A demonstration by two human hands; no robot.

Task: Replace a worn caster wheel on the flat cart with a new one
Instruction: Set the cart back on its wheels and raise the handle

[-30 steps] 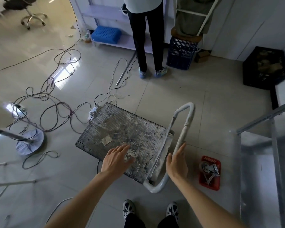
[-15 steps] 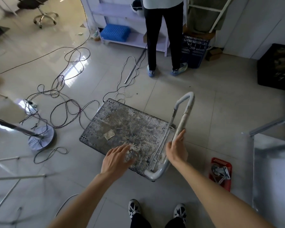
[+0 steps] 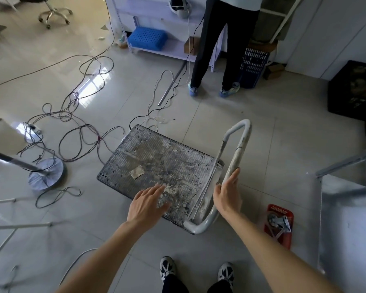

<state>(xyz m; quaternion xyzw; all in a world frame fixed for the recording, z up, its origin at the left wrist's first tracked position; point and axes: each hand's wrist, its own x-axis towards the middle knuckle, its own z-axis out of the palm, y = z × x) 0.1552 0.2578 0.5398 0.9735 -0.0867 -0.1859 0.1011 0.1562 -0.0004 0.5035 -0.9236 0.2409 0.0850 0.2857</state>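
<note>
The flat cart [image 3: 156, 166] stands on the tiled floor, its dirty grey ribbed deck facing up. Its pale tubular handle [image 3: 240, 144] rises at the right end. My right hand [image 3: 227, 192] grips the handle's near upright. My left hand [image 3: 148, 203] hovers with straight fingers over the deck's near edge; I cannot tell whether it touches. A small red tray [image 3: 280, 210] on the floor to the right holds a metal caster wheel [image 3: 278, 224]. The cart's own wheels are hidden under the deck.
A person [image 3: 216, 49] stands behind the cart, facing a white shelf unit [image 3: 156, 47]. Loose cables [image 3: 76, 123] sprawl left of the cart by a round stand base [image 3: 47, 176]. A metal frame [image 3: 347, 187] stands at the right. My feet [image 3: 197, 269] are just behind the cart.
My right hand has slid up the handle and closed round it. The view has shifted, so the cart sits a little farther from my feet. My left hand stays over the deck.
</note>
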